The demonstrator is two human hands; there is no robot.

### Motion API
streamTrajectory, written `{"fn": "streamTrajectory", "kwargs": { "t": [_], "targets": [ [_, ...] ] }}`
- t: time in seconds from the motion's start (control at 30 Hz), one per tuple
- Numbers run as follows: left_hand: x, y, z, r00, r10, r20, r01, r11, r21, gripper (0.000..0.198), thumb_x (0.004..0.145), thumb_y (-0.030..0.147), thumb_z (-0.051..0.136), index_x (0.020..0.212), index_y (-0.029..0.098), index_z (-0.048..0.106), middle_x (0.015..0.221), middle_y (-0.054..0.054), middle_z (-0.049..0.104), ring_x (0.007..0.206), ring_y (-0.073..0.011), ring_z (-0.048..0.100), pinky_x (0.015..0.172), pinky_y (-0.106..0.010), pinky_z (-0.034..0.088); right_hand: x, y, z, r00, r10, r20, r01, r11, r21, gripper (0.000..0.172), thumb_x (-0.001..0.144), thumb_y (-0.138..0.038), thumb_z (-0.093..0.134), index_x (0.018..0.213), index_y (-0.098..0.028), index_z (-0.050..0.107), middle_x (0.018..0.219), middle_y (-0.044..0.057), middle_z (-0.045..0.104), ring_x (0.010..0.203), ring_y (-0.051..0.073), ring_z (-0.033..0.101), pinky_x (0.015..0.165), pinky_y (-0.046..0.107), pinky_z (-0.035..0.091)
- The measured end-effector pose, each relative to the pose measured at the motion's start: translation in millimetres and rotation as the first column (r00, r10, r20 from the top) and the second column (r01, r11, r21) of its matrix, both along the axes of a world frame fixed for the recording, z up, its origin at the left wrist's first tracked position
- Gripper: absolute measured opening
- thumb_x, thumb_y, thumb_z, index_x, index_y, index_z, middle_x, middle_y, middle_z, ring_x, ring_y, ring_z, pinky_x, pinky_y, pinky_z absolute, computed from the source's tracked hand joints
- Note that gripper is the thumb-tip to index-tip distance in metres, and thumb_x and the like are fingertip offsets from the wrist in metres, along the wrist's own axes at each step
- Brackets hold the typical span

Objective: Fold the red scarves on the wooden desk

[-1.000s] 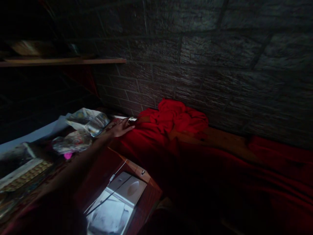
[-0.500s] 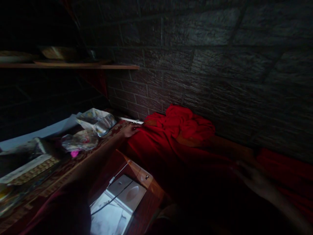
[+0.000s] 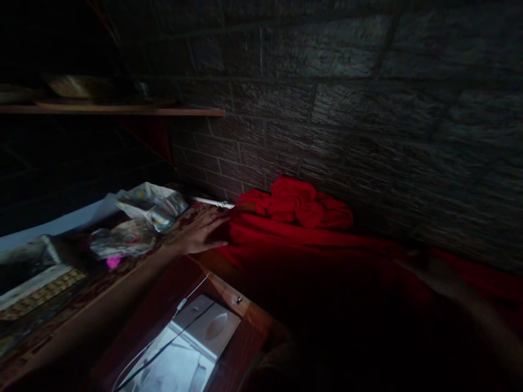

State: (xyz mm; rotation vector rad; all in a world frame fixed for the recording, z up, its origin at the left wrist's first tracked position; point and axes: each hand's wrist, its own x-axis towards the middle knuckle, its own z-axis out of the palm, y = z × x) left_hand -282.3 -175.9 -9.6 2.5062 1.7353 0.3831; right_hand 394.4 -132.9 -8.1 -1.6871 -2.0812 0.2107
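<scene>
A large red cloth (image 3: 281, 234) lies spread over a wooden surface, its far part bunched into a heap (image 3: 294, 198) against the wall. My left hand (image 3: 202, 234) is at the cloth's left edge, with fingers spread and nothing held. Farther right, my right hand (image 3: 429, 269) rests on or just over the cloth's dark part, fingers stretched toward the left. Deep shadow hides much of that hand and the nearer cloth.
A dark brick wall (image 3: 351, 109) rises behind. On the left are a wooden shelf (image 3: 180, 112), a crumpled printed bag (image 3: 153, 204), a clear plastic bag (image 3: 126, 239) and a woven-edged box (image 3: 44, 294). Below, a white appliance (image 3: 192, 343) with cords stands near the wood edge.
My left hand has let go of the cloth's left corner and opened, drawing back toward me. My right hand has shifted slightly up, and the cloth's far edge lies straighter.
</scene>
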Motion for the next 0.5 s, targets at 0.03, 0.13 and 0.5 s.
{"fn": "streamTrajectory", "kwargs": {
  "t": [0.03,0.13,0.5],
  "targets": [
    [3.8,-9.9,-1.3,0.997,-0.083,-0.005,0.083,0.997,0.005,0.072,0.085,0.061,0.061,0.146,0.026,0.048,0.16,-0.009,0.033,0.147,-0.0306,0.029,0.121,-0.045,0.024,-6.9,-5.8,-10.2,1.0,-0.015,0.024,0.015,1.0,-0.004,0.05,0.085,-0.063,0.053,0.101,-0.018,0.068,0.1,0.02,0.071,0.09,0.033,0.07,0.083,0.046,0.055],
    [11.4,-26.3,-7.8,0.982,-0.186,0.02,0.186,0.982,-0.02,0.044,0.093,0.053,0.054,0.125,0.027,0.067,0.152,-0.008,0.045,0.142,-0.0274,0.038,0.12,-0.043,0.029,-34.8,-32.9,-39.6,0.993,0.025,0.119,-0.036,0.996,0.087,0.049,0.089,-0.055,0.049,0.114,-0.015,0.062,0.114,0.021,0.065,0.105,0.036,0.064,0.091,0.051,0.052],
    [10.4,-55.1,32.6,0.974,0.217,0.064,-0.208,0.97,-0.129,0.053,0.092,0.063,0.036,0.104,0.022,0.067,0.099,-0.007,0.073,0.09,-0.0227,0.067,0.085,-0.031,0.051,-59.2,-58.2,-82.5,0.962,0.178,0.206,-0.22,0.955,0.201,0.041,0.096,-0.037,0.035,0.121,-0.019,0.063,0.128,0.015,0.061,0.12,0.033,0.056,0.101,0.053,0.047]
  ]
}}
